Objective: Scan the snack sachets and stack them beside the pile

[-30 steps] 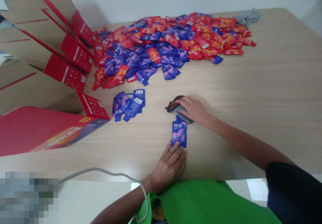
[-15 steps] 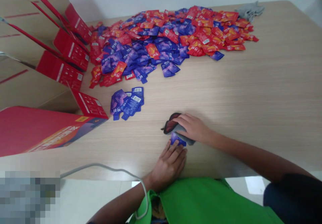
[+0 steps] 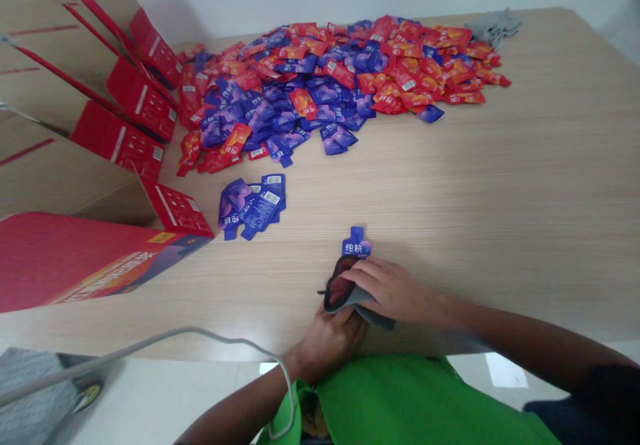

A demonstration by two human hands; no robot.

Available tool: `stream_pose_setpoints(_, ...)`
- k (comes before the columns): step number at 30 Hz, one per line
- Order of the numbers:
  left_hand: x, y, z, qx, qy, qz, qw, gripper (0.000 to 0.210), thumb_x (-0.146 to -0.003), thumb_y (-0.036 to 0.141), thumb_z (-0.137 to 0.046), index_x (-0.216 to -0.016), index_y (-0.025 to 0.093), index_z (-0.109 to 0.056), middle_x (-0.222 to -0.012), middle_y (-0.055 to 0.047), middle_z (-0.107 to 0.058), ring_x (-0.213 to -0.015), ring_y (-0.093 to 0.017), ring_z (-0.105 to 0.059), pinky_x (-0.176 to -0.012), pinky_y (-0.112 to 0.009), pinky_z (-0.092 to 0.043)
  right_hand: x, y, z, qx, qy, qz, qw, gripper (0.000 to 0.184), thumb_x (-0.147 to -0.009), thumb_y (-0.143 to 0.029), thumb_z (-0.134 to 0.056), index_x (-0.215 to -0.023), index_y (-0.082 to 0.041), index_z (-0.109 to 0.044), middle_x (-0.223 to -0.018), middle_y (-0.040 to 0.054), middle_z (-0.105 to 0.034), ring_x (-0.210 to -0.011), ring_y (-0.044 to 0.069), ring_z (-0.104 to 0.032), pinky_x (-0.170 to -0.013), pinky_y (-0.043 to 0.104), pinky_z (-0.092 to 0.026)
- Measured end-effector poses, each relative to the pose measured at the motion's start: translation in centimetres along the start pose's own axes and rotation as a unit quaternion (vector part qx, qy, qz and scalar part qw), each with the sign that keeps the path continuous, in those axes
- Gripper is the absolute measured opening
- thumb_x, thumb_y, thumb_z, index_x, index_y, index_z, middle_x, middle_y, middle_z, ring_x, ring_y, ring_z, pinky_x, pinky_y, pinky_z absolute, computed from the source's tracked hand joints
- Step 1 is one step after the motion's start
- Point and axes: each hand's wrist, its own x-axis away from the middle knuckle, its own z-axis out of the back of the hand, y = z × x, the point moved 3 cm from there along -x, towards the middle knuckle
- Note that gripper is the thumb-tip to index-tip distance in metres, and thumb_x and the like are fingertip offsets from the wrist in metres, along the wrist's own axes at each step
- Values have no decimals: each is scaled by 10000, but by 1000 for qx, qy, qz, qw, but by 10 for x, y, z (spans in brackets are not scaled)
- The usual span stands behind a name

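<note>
My right hand (image 3: 390,292) grips a folded grey cloth pad (image 3: 341,284) with a dark red, black-edged face; I cannot make out what kind of pad it is. The pad lies over the lower part of a purple sachet (image 3: 356,244), whose spout end and white lettering show beyond it on the table. My left hand (image 3: 333,342) rests flat on the tabletop at the near end of the sachet, its fingertips hidden beneath the pad.
Several purple sachets (image 3: 257,206) lie overlapped to the left. Behind them spreads a big heap of red and purple sachets (image 3: 320,92), with a crumpled grey cloth (image 3: 496,26) at its right end. Open red cartons (image 3: 85,258) stand along the left. A grey cable (image 3: 215,336) crosses the near edge.
My right hand has drawn the pad toward me along the sachet, over my left fingers. The sachet's spout end, covered before, now shows. My left hand stays in place.
</note>
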Motion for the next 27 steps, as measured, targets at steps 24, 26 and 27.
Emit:
stream_pose_setpoints(24,-134,-60,33,-56,13,148,987,459,-1024,496,-655,-1384,214,-608,-1340,-135,-624,-1184,-303,-617,-966,-451,-489,49,122,86,-3,388,-331,861,491,-991,-582,-587,-1343,-253,-681,-1272,109,-750,-1182,316,-700,-1036,496,-537)
stream_pose_setpoints(26,-148,-63,27,-59,-44,157,985,417,-984,474,-720,-1280,186,-662,-1243,-136,-657,-1152,-320,-631,-982,-466,-487,65,127,83,-12,400,-364,841,511,-975,-605,-596,-1341,-260,-688,-1279,109,-750,-1186,324,-699,-1038,505,-533)
stream_pose_setpoints(27,-153,-65,24,-55,-70,164,982,384,-975,454,-736,-1230,172,-679,-1200,-138,-666,-1139,-326,-639,-993,-475,-484,72,129,80,-16,403,-377,834,523,-968,-617,-598,-1343,-263,-690,-1283,108,-750,-1189,329,-698,-1040,511,-529)
